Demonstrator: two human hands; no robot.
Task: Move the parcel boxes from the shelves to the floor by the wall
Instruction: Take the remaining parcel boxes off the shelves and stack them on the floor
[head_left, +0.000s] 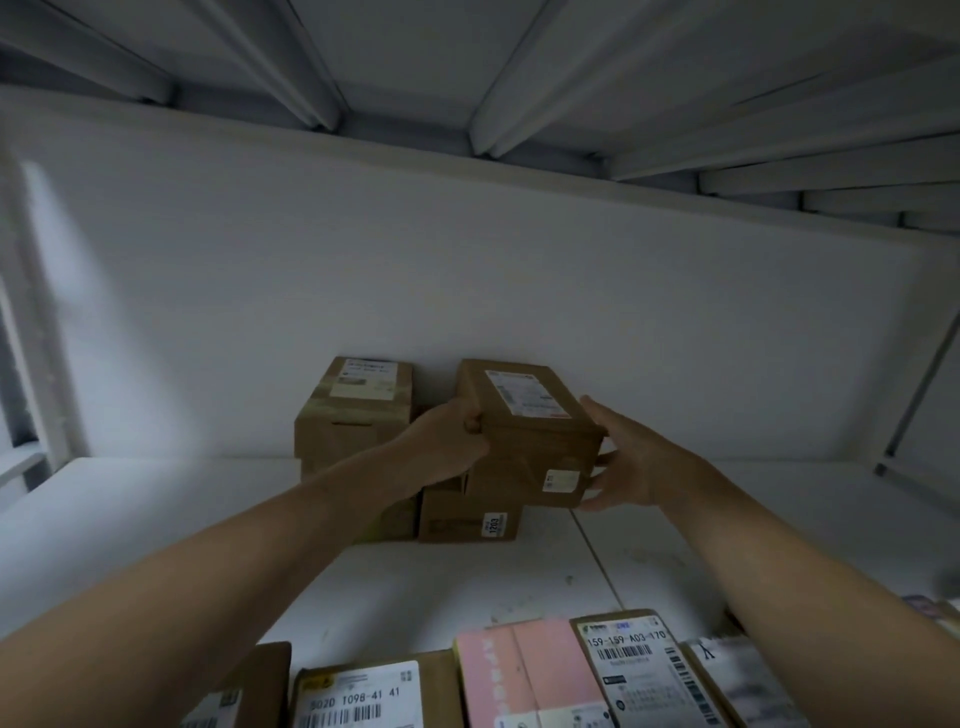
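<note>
Tightly curled, the left hand (451, 441) grips the near left corner of the top parcel box (530, 410), while the right hand (631, 460) lies spread and fairly straight against its right side, thumb raised. That box sits atop stacked brown boxes (467, 519) at the back of the white shelf (156, 519), beyond a row of labelled parcels (524, 675).

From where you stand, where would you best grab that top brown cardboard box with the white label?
By its two side faces, one hand from each side. The top brown cardboard box sits skewed on the stack with both sides exposed; the left hand grips its left face, the right hand is open at its right.
</note>
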